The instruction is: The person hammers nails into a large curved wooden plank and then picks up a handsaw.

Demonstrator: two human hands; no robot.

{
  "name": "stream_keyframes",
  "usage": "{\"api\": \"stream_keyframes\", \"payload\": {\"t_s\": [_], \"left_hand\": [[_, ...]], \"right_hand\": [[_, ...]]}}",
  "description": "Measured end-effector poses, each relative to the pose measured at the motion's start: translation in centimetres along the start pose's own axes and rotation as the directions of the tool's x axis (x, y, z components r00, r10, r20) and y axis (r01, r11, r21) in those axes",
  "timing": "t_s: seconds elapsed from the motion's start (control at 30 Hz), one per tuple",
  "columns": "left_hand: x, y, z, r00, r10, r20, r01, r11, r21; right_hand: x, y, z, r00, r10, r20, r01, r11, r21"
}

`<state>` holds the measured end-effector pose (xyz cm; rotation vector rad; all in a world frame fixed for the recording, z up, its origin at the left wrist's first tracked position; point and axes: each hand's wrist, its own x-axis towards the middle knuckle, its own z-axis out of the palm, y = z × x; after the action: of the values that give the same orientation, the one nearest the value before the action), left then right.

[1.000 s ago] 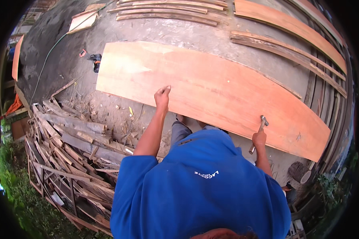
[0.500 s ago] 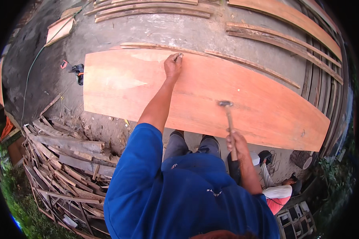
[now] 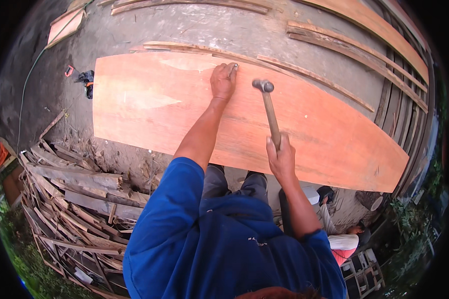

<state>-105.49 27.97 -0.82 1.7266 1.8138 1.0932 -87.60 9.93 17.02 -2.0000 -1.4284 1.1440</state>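
A large plywood sheet [image 3: 264, 117] lies in front of me, reddish-brown with paler patches at its left. Near its far edge, my left hand [image 3: 223, 79] is closed in a pinch on a small metal nail [image 3: 234, 67], mostly hidden by the fingers. My right hand [image 3: 282, 158] grips the wooden handle of a hammer [image 3: 271, 117] with the thumb along it. The hammer's steel head is raised over the sheet, apart from it, to the right of my left hand.
Thin wooden strips [image 3: 317, 83] lie along the sheet's far edge. Long boards [image 3: 356, 52] rest at the upper right. A heap of scrap wood [image 3: 80, 209] is at the lower left, and a dark bundle [image 3: 87, 82] lies left of the sheet. Another person [image 3: 344, 241] is low at the right.
My right hand has lifted the hammer forward and left, closer to my left hand. The left hand keeps its pinch near the far edge, and the whole view has shifted slightly.
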Motion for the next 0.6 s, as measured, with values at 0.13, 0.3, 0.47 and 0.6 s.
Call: {"api": "stream_keyframes", "payload": {"t_s": [0.13,0.3,0.47,0.6], "left_hand": [[0.1,0.6,0.4,0.999,0.037,0.026,-0.038,0.999,0.039],[0.0,0.4,0.6,0.998,0.053,0.045,-0.055,0.997,0.053],[-0.3,0.0,-1.5,1.000,0.009,0.007,-0.008,0.998,-0.068],[-3.2,1.4,-4.9,0.900,-0.432,-0.054,0.381,0.841,-0.385]], "right_hand": [[7.7,2.0,3.7,0.985,-0.141,-0.097,0.135,0.989,-0.060],[9.8,3.8,4.9,0.991,-0.130,-0.008,0.128,0.981,-0.147],[7.2,-0.2,3.1,0.965,-0.255,-0.060,0.255,0.967,-0.006],[10.3,4.0,4.5,0.989,-0.138,0.058,0.149,0.950,-0.276]]}}
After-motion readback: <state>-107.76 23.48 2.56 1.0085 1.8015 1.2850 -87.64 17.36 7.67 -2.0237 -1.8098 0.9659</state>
